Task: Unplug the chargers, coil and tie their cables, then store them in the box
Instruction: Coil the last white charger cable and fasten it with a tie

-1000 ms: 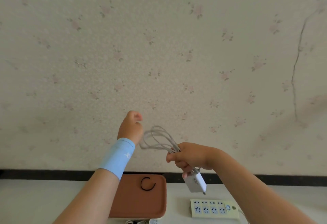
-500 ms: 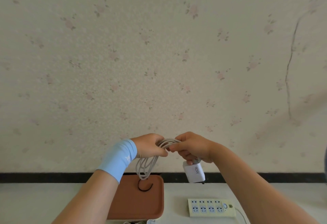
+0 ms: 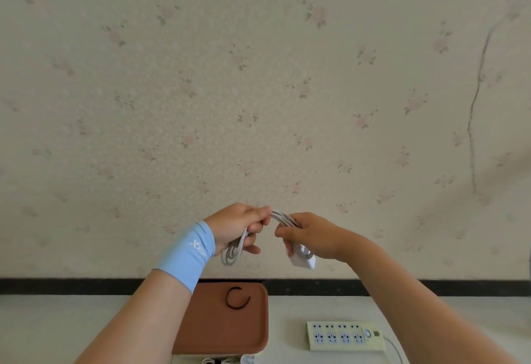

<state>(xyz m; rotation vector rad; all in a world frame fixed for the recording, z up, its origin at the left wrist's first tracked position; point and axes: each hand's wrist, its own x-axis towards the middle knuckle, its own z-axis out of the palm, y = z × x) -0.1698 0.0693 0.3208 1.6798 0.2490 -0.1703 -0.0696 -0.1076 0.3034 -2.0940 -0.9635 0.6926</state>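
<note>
Both left hand (image 3: 238, 227) and right hand (image 3: 311, 234) grip the coiled cable (image 3: 283, 217) above the brown tray (image 3: 201, 332); better hold loops tight when taking the black tie (image 3: 238, 298) on it.

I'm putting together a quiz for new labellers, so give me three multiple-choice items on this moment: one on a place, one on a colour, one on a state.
1. Where does the black tie lie? A) on the brown tray B) round the white cable C) in the right hand
2. What colour is the wristband? A) red B) light blue C) black
3. How is the white cable held? A) by the left hand alone B) by the right hand alone C) both hands grip it
Answers: 1 A, the loop rests on the tray; 2 B, it shows pale blue on the left wrist; 3 C, fingers of each hand curl round the coil.
</note>
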